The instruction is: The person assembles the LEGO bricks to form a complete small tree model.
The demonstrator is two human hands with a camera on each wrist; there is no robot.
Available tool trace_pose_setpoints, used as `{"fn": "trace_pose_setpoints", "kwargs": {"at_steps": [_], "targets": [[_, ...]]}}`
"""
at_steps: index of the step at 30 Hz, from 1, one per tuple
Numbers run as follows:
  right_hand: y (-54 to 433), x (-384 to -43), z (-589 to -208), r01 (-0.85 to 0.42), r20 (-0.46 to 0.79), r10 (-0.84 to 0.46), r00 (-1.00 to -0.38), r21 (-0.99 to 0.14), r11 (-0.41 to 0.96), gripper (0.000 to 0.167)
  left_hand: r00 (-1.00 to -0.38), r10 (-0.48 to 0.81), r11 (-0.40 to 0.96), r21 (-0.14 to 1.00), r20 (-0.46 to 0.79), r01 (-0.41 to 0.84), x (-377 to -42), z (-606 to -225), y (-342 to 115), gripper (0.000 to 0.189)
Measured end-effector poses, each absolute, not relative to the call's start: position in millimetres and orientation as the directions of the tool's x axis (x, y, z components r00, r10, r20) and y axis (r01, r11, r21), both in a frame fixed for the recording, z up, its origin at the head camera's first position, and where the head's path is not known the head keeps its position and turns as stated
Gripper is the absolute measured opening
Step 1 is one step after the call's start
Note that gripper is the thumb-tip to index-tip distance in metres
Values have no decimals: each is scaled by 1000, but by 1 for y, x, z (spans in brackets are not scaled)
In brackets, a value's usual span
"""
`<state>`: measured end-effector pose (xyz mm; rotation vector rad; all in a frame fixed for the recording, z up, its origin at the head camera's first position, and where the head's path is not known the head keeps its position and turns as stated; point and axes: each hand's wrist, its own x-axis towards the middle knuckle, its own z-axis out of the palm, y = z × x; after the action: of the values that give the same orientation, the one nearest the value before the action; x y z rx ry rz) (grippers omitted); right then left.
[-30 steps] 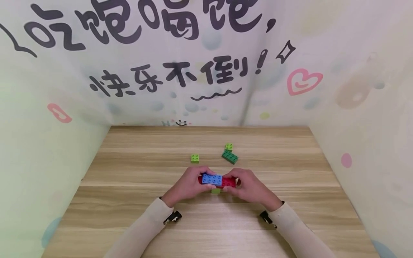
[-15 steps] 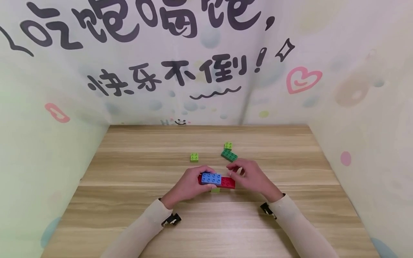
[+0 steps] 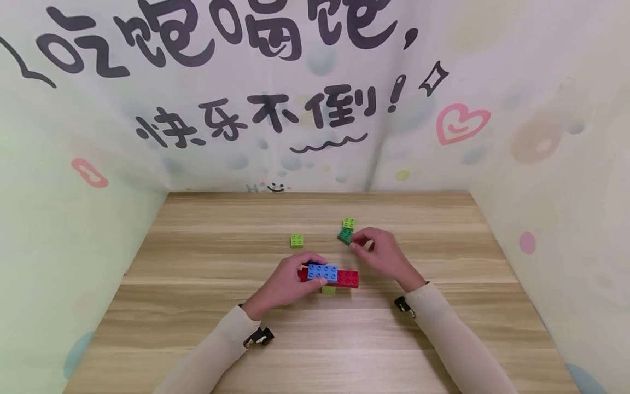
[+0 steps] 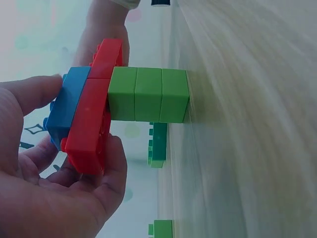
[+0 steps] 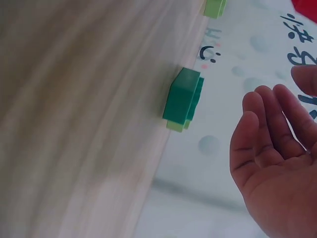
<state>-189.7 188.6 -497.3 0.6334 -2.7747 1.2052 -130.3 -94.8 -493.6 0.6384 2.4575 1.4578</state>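
My left hand (image 3: 290, 279) grips a built toy brick structure at its left end. A blue brick (image 3: 322, 272) lies on top of a row of two red bricks (image 3: 348, 278), and a column of light green bricks (image 4: 148, 94) stands under them, down to the table. In the left wrist view my thumb presses the blue brick while curled fingers lie under the red one. My right hand (image 3: 384, 254) is over the table with bent, relaxed fingers. Its fingertips are right at the dark green brick (image 3: 345, 236), overlapping that brick's right end in the head view.
A light green brick (image 3: 348, 222) sits right behind the dark green one. Another light green brick (image 3: 297, 241) lies farther left on the wooden table (image 3: 221, 230). Printed white walls (image 3: 295, 164) enclose the table at the back and sides.
My right hand has let go of the red brick end and moved back and slightly right to the dark green brick. My left hand keeps its grip on the structure.
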Motion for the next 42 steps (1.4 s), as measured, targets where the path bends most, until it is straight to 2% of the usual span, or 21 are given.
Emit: {"fn": "trace_pose_setpoints", "kwargs": {"at_steps": [9,18,31,35,42], "targets": [[190,-218,-503,-329,171,-297,-939,-693,641,26,-884,467,420,875,19,241,-130,-492,-97,32],[189,-246,-509,-222,60,-256,-965,-707,671,36,-876,482,427,873,-1,234,-130,-488,-99,33],[188,-273,-516,-149,-127,-298,-946,-647,748,48,-865,501,421,878,-16,228,-133,-491,-99,32],[187,-277,-520,-171,-161,-336,-928,-617,768,49,-864,504,420,879,-18,227,-134,-492,-100,32],[186,-286,-522,-219,-141,-363,-921,-582,783,44,-869,495,423,876,-10,231,-136,-489,-100,31]]}}
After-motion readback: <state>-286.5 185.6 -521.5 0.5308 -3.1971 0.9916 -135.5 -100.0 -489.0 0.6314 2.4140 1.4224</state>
